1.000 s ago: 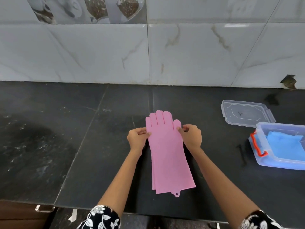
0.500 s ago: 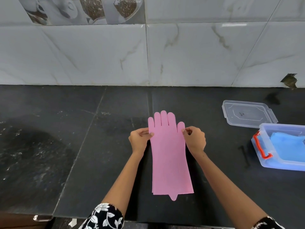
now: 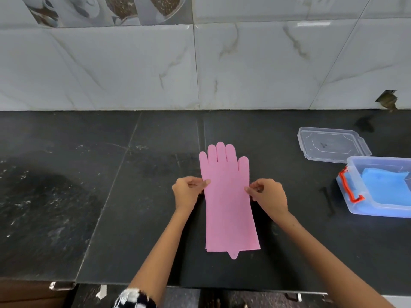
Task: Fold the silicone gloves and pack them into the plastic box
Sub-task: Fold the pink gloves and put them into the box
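Head cam, single view, wide-angle. Worn by person; looks fwd and down over dark bench [image 3: 66,196] toward tiled wall [image 3: 133,70], which fills upper third of frame. Close range: both forearms enter from bottom edge, left hand [image 3: 189,193] and right hand [image 3: 270,196] at frame centre. Bench front edge runs along bottom. No second view.

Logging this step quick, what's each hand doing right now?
Left hand: closed, pinching the left edge of the pink gloves.
Right hand: closed, pinching their right edge.
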### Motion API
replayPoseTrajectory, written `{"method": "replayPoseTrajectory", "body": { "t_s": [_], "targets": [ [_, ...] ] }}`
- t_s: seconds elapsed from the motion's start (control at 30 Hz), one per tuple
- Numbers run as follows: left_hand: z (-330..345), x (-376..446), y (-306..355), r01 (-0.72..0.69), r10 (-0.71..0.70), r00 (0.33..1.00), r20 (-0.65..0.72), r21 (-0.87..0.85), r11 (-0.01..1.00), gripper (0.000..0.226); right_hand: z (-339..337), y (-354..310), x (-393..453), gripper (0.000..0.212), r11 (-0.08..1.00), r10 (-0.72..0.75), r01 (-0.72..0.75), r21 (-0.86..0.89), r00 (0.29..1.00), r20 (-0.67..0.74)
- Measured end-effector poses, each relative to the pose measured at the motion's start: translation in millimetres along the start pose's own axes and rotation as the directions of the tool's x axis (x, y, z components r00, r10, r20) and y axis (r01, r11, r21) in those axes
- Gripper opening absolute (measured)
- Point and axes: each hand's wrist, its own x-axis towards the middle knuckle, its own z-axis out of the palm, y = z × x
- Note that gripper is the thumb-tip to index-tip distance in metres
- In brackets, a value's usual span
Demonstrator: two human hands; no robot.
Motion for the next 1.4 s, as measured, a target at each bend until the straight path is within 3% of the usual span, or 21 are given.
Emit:
{"method": "replayPoseTrajectory", "body": {
  "t_s": [0.17,0.37,0.57,0.8,0.97,1.07,1.17,1.23,1.33,1.4],
  "targets": [
    [-11,-59,-13,0.015,-0.018,0.996,0.092,0.037,0.999,0.017,-11,19,-50,0.007,1.0,0.015,-0.016,0.008,0.993,0.114],
    [-9,-97,-17,-0.022,0.017,0.999,0.036,0.148,0.989,0.016,-6,16,-71,0.008,0.999,0.039,-0.042,0.022,0.992,0.122],
    [-11,-90,-12,-0.004,0.002,1.0,0.011,0.152,0.988,0.01,-7,10,-68,0.009,0.983,0.06,-0.084,0.162,0.987,0.147],
    [-10,-94,-19,-0.016,0.0,0.998,0.063,0.249,0.968,0.025,-4,16,-73,0.013,0.996,0.053,-0.049,-0.076,0.998,0.046],
    [-12,-94,-19,-0.029,0.011,0.996,0.085,0.213,0.977,0.021,-7,20,-71,0.016,0.997,0.051,-0.043,-0.071,0.993,0.109],
    [-23,-88,-17,-0.14,0.114,0.986,0.119,0.237,0.961,0.019,-20,25,-57,0.021,0.999,-0.021,0.025,-0.038,0.993,0.113],
    [-41,-68,-16,-0.368,0.348,0.929,0.124,0.39,0.844,0.018,-32,23,-37,0.018,0.972,-0.235,0.235,0.024,0.972,0.016],
    [-48,-49,-14,-0.557,0.484,0.83,0.278,0.479,0.679,0.031,-34,19,-24,0.023,0.898,-0.44,0.441,-0.016,0.897,0.039],
    [-50,-30,-7,-0.816,0.554,0.571,0.606,0.49,0.306,0.04,-34,15,-10,0.036,0.73,-0.631,0.668,-0.144,0.74,0.235],
    [-51,-24,-8,-0.899,0.553,0.379,0.742,0.438,0.028,0.039,-32,18,-5,0.039,0.617,-0.653,0.758,-0.213,0.644,0.4]
  ]
}}
